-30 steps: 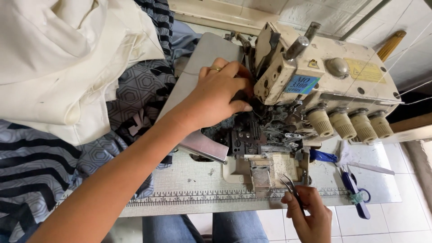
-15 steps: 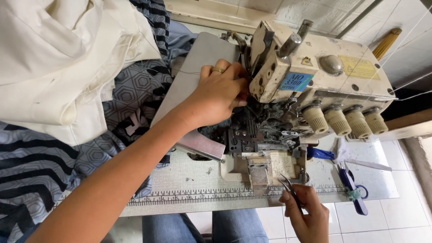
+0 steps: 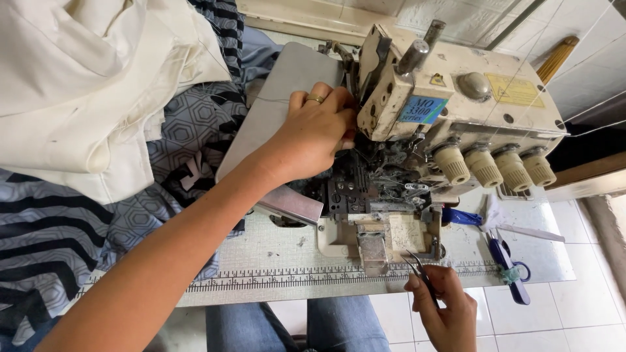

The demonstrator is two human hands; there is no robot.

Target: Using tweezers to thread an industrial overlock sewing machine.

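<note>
Here my left hand was curled, fingertips pushed into the dark needle area of the cream-coloured metal overlock sewing machine, probably to steady something there, though I could not tell whether it gripped anything. My right hand, at the tabletop's near edge, pinched slim metal tweezers, points aimed at the machine's front, seemingly kept ready for fine work.

Fingertips of the left hand vanish behind the sewing machine; below the machine, the right hand is cut by the frame's bottom edge, its tweezers partly hidden.
</note>
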